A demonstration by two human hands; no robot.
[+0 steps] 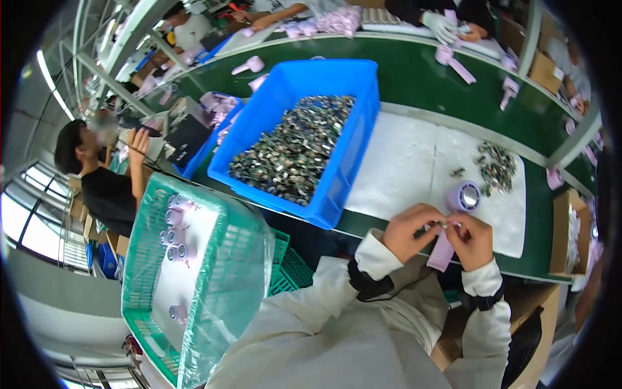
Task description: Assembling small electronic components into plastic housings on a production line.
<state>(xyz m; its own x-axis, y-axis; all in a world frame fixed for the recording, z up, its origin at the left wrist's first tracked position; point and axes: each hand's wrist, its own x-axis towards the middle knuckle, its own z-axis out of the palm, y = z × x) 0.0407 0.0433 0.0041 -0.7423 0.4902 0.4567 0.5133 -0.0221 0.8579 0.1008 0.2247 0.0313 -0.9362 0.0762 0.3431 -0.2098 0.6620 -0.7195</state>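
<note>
The device [464, 196], pale lilac, sits at the near edge of the sheet [395, 165], its round head up on the white and its handle running back toward the person's lap, below the fingers. Just over the handle's upper end, the left hand [409, 232] and the right hand [472, 241] meet tip to tip. The left thumb and forefinger are drawn together in a fine pinch; the right fingers curl in close opposite. Between them shows a small part [442, 224] (blurred, too small to make out), and I cannot tell which hand bears it, or whether the right grips the handle as well.

Work this fine likely goes best with the wrists low and braced — one hand steadying, the other doing the turning — and with light pressure, since so small a piece could easily spring away. The handle probably needs support too, or the head may tip.

The loose pile [499, 170] lies near, to the right beyond the head: a short reach, though a careless sleeve might scatter it. The cord [405, 288] from the left wristband [369, 283] should hang clear of the handle.
</note>
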